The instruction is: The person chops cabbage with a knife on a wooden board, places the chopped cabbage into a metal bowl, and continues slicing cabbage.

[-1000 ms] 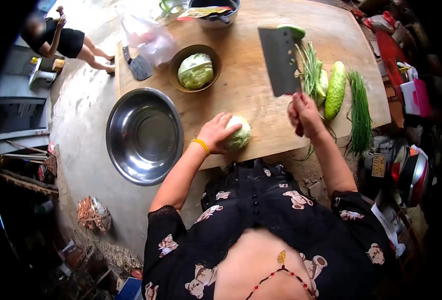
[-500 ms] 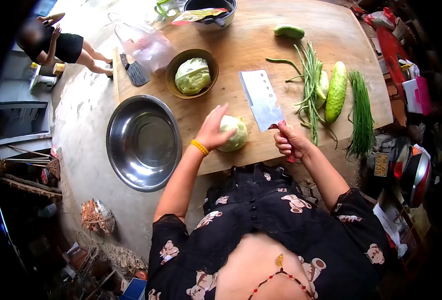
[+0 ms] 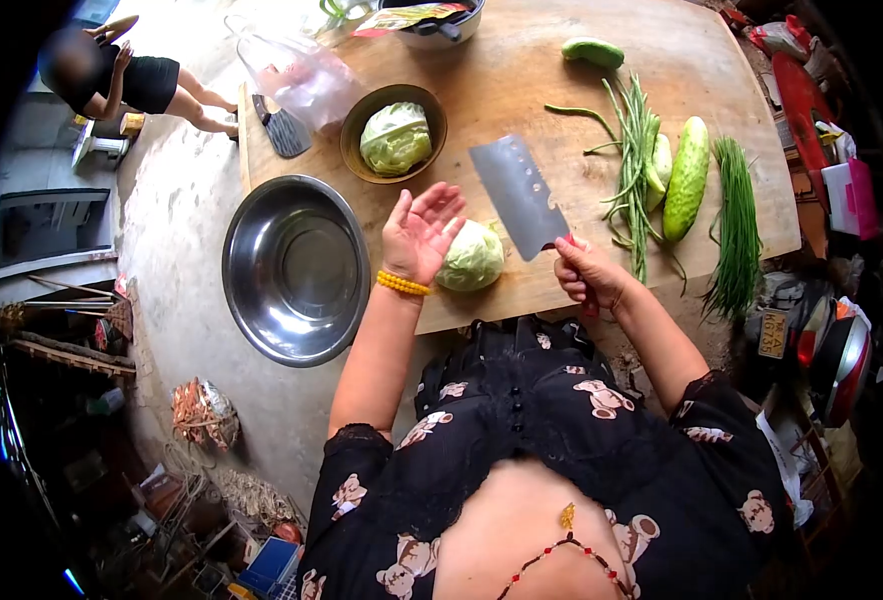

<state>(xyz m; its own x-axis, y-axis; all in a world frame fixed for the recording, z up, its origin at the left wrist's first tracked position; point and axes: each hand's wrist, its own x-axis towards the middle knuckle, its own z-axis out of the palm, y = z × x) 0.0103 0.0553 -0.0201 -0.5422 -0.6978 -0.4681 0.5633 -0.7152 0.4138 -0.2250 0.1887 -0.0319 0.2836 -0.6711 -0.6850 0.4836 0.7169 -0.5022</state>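
A round pale-green cabbage (image 3: 473, 257) rests near the front edge of the wooden table (image 3: 522, 90). Just left of it, my left hand (image 3: 424, 232) is raised with the palm turned up and the fingers apart, holding nothing. My right hand (image 3: 590, 272) grips the red handle of a cleaver (image 3: 518, 198). Its broad blade, with a row of holes, points away from me above the table, to the right of the cabbage. Behind the cabbage, a brown bowl (image 3: 442, 150) holds another piece of cabbage (image 3: 396, 138).
A large steel basin (image 3: 237, 265) stands at the left. A second cleaver (image 3: 284, 132) lies beside a plastic bag (image 3: 312, 85). To the right are long beans (image 3: 634, 150), cucumbers (image 3: 687, 180) and a bunch of chives (image 3: 736, 225). A pot (image 3: 442, 38) sits at the back; another person (image 3: 152, 88) stands far left.
My left hand has come off the cabbage and turned palm up. The cleaver has tilted slightly in my right hand. The whole view has shifted a little.
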